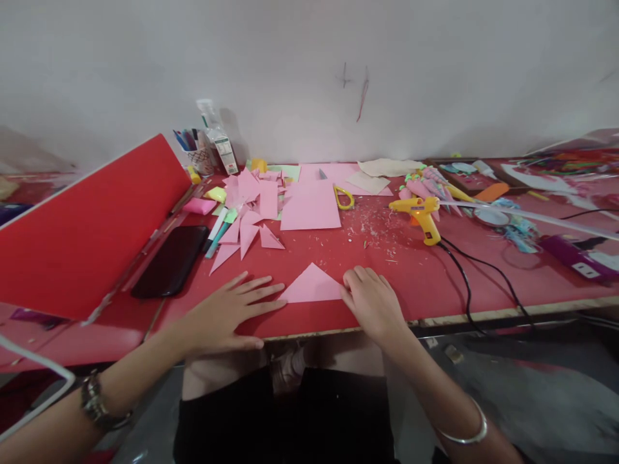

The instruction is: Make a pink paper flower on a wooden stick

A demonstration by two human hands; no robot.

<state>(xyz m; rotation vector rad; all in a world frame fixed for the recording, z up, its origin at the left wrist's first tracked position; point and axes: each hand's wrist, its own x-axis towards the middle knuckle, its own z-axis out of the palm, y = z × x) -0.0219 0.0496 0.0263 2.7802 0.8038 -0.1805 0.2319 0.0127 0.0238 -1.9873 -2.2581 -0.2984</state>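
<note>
A pink paper triangle (313,285) lies flat on the red table (411,270) near its front edge. My left hand (231,310) rests flat on the table with fingers stretched out, fingertips at the triangle's left corner. My right hand (373,303) has its fingers curled down onto the triangle's right corner, pressing it. Behind lie a pile of pink paper triangles (249,216) and a flat pink sheet (310,205).
Yellow-handled scissors (342,196) lie by the sheet. A yellow glue gun (422,211) with a black cord stands at the right, beside paper cones (428,185). A black phone (170,260) and a red board (82,225) are at the left; a pen cup (196,151) stands at the back.
</note>
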